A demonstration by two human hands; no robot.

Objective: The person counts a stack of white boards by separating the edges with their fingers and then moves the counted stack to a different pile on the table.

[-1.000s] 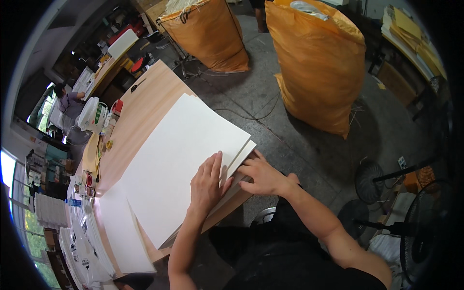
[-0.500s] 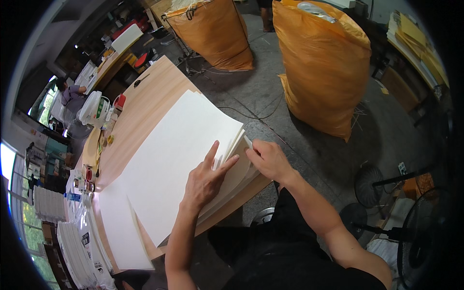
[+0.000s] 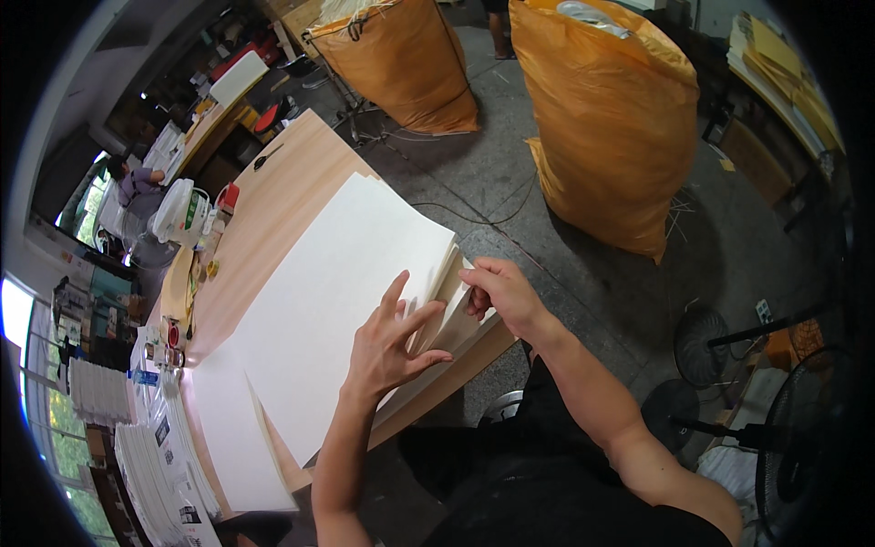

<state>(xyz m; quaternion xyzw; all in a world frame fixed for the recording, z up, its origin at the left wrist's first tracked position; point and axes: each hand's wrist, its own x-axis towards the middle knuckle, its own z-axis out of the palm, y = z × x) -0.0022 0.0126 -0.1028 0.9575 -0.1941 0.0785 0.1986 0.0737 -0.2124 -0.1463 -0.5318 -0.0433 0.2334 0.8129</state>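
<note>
A stack of large white paper sheets lies on the wooden table in front of me. Its right-hand edge is fanned and lifted into separate layers. My left hand is at that edge, thumb and fingers spread apart, some fingers reaching in by the raised layers. Just to the right, my right hand pinches the edge of a white sheet below the raised layers; its fingertips are partly hidden. Closer to me on the left lies a second pile of white sheets.
Scissors lie on the table's far end. A white bucket and tape rolls line its left side. Two large orange sacks stand beyond. Fans are at right. A person sits far left.
My left thumb has swung away from the fingers toward me, widening the hand. My right hand has shifted slightly left, and the gap between the lifted layers and the sheet it pinches looks wider.
</note>
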